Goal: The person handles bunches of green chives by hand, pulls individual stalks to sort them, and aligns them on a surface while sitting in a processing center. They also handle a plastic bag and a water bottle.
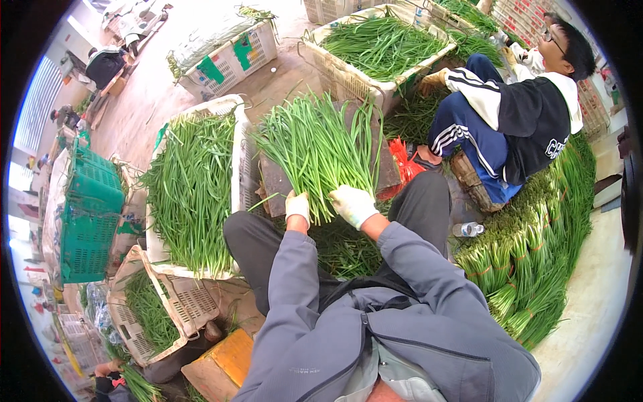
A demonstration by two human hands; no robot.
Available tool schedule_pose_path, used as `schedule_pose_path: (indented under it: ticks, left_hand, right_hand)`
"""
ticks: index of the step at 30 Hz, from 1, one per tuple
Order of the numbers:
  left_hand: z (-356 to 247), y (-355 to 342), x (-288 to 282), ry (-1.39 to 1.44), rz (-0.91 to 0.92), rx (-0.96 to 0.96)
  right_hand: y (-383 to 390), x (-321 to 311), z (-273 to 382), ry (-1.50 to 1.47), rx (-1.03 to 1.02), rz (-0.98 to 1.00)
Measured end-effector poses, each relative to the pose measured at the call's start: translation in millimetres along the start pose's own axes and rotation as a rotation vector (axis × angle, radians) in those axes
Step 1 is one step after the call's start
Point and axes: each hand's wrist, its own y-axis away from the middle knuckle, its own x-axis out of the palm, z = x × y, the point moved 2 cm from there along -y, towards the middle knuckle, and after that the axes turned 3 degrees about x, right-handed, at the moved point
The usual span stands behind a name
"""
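A loose bunch of long, flat green stems (315, 144) lies fanned over a worn dark board (385, 164) in front of me, leaf tips pointing away. My left hand (297, 206), in a white glove, is closed on the near ends of the bunch at its left side. My right hand (351, 205), also gloved, grips the near ends at its right, fingers curled round them. Beside the board on the left stands a white crate (239, 154) heaped with similar greens. Red ties (402, 164) lie at the board's right. More loose greens lie below, between my legs.
A co-worker (516, 127) sits at my right, near banded bundles (529, 254) and a plastic bottle (467, 230). Crates (315, 60) of greens stand ahead; a green crate (87, 214), smaller crate (194, 301) and yellow box (224, 358) are at left. Other people are in the background.
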Motion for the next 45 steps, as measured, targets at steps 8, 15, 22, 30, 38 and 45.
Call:
schedule_pose_path:
  ticks: [8, 15, 22, 30, 38, 45]
  left_hand:
    - [-20, 14, 22, -0.345, 0.014, 0.098]
    - [-32, 27, 34, -0.813, -0.073, 0.153]
    - [-33, 30, 32, -0.871, -0.091, 0.117]
    - [-42, 38, 46, -0.859, -0.039, 0.109]
    - [-54, 44, 70, -1.206, -0.050, 0.181]
    - [-49, 43, 67, -1.138, -0.054, 0.242]
  right_hand:
    - [-20, 31, -6, 0.110, 0.069, -0.036]
    - [19, 15, 3, -0.059, -0.032, -0.054]
    - [97, -24, 30, -0.381, -0.313, 1.099]
    - [2, -30, -55, 0.198, 0.120, 0.113]
    - [17, -34, -43, -0.010, -0.075, 0.483]
    - [23, -46, -39, 0.141, -0.087, 0.099]
